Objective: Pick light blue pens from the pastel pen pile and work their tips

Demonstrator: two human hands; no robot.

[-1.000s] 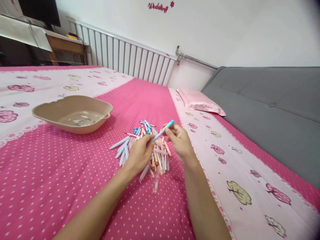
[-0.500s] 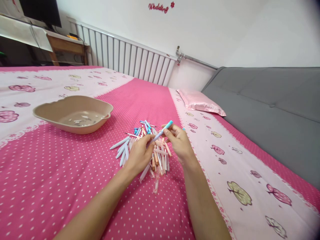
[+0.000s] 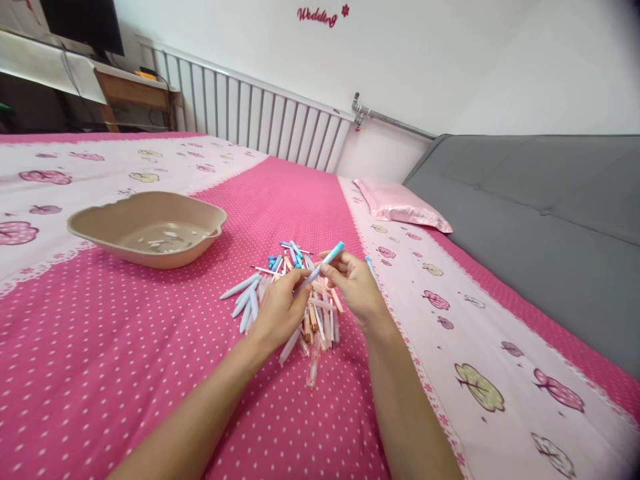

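Both my hands hold one pale pen with a light blue cap (image 3: 327,259) above a pile of pens (image 3: 280,293) on the pink dotted bedspread (image 3: 125,347). My left hand (image 3: 277,310) pinches the pen's lower barrel. My right hand (image 3: 353,283) grips it nearer the cap end, which points up and to the right. The pile holds several white, blue and peach pens and loose clear caps, partly hidden under my hands.
A beige shallow basin (image 3: 147,227) with small scraps inside sits to the left on the bed. A pink pillow (image 3: 403,207) lies at the back right, beside a grey sofa (image 3: 540,220). A white radiator (image 3: 250,117) lines the wall.
My right hand has slid slightly left and down along the pen. The pen's tilt is nearly the same. My left hand has hardly moved.
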